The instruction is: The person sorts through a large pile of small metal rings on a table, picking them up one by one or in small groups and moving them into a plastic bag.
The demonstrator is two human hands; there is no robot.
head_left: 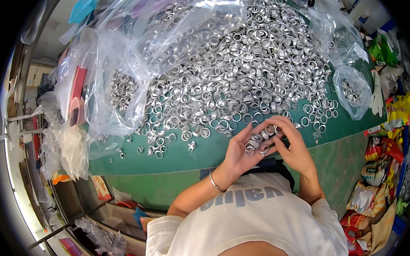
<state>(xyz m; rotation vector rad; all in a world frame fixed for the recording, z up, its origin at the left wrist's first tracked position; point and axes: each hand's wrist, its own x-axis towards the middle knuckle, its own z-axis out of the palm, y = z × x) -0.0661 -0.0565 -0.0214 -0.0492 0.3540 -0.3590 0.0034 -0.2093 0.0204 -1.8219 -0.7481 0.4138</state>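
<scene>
A big heap of small silver metal rings covers the green table. My left hand is cupped palm up at the table's near edge and holds a small bunch of rings. My right hand meets it from the right, its fingertips pinching rings at the top of that bunch. A thin bracelet sits on my left wrist. Loose rings lie scattered left of my hands.
Clear plastic bags with more rings lie at the left and over the heap's back; a smaller bag sits at the right. White gloves and colourful packets crowd the right edge. Shelves and boxes stand below left.
</scene>
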